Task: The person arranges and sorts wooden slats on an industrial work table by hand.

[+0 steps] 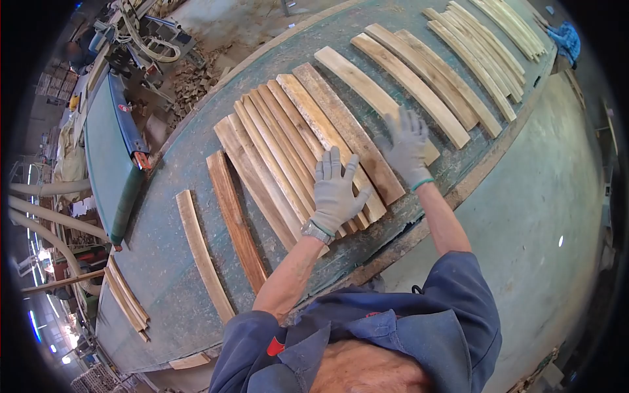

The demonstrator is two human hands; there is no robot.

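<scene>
Sawdust and offcuts litter the workshop floor beyond a long green workbench [164,262], its paint worn and scuffed, with a green machine [108,150] standing off to the left. I'd judge the person is partway through sorting or laying out curved wooden slats across that bench.

Far left, a small stack of thin slats [126,298] lies at the bench's edge. Next comes a single pale curved slat [202,255] lying by itself, then a darker reddish slat [236,219] just beside it, both apart from the rest.

In the middle sits the main fan of slats [295,137], packed edge to edge and overlapping, some pale, some weathered grey-brown with blotchy faces. The left hand [334,190], in a grey glove with a wristwatch at the cuff, lies flat on the near ends of this fan, fingers spread, pressing rather than gripping anything. The right hand [407,145], gloved the same, rests open-palmed on the right edge of the fan and across the near end of a long pale slat [367,88]; it holds nothing either.

Further right, more broad slats [419,78] lie side by side, and a row of narrow pale strips [488,39] runs toward the far corner.

To my eye the next move needs both palms to slide or square the fanned pieces evenly, keeping the overlapped ends from riding up.
</scene>
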